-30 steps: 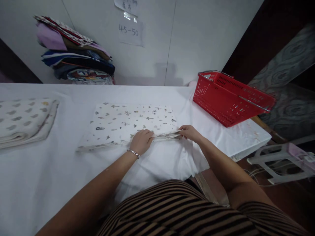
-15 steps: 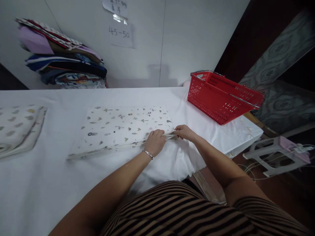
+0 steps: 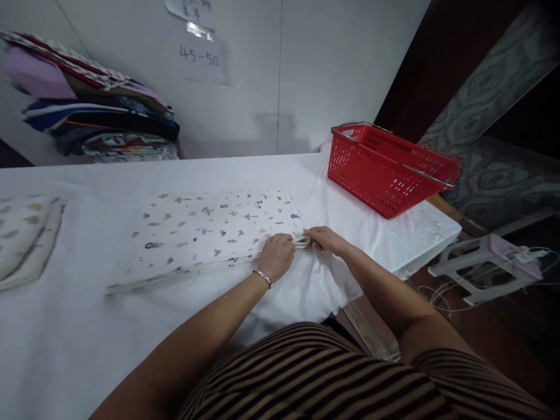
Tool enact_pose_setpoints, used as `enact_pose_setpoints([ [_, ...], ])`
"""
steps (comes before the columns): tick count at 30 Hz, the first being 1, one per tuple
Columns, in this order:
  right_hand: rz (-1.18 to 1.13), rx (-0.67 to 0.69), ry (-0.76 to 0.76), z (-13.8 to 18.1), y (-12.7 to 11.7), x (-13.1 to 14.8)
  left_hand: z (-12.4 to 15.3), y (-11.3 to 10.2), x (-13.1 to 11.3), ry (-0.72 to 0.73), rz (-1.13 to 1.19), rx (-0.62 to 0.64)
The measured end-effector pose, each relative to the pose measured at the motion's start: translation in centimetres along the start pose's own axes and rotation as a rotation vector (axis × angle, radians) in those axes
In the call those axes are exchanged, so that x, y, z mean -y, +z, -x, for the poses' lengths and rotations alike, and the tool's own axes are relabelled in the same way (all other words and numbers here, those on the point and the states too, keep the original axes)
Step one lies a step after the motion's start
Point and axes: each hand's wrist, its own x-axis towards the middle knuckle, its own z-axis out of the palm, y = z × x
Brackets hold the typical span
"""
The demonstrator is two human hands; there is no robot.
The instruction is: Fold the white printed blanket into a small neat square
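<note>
A white cloth (image 3: 210, 227) printed with small grey and tan figures lies folded in layers on the table. My left hand (image 3: 276, 255), with a bracelet at the wrist, is closed over its near edge close to the right corner. Just to the right, my right hand (image 3: 324, 240) pinches the layered corner between thumb and fingers. The folded edges show as a small loop between the two hands. My left palm hides part of the near edge.
A red plastic basket (image 3: 385, 172) with metal handles stands at the table's back right. Another printed cloth (image 3: 26, 239) lies folded at the far left. Stacked fabrics (image 3: 96, 111) sit against the wall. A stool (image 3: 490, 265) stands beyond the white-covered table's (image 3: 175, 344) right end.
The view has turned slightly, so most things sit further left. At the corner, the edges between my hands have bunched into a more visible loop. Both hands stay on the cloth.
</note>
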Motion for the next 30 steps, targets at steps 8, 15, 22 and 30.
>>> enact_pose_setpoints([
  [8,-0.294,-0.148,-0.054,2.0,1.4,-1.9,-0.6,0.2,-0.1,-0.179,0.170,-0.051],
  [15,-0.215,-0.121,-0.024,1.9,2.8,-2.7,-0.3,0.4,0.0,-0.153,0.179,-0.052],
  [22,-0.190,-0.178,-0.062,1.4,2.9,-3.2,0.0,0.6,0.0,-0.099,0.106,0.000],
  [30,-0.123,-0.170,-0.043,2.0,2.8,-3.3,-0.1,0.9,0.0,-0.029,0.000,0.033],
])
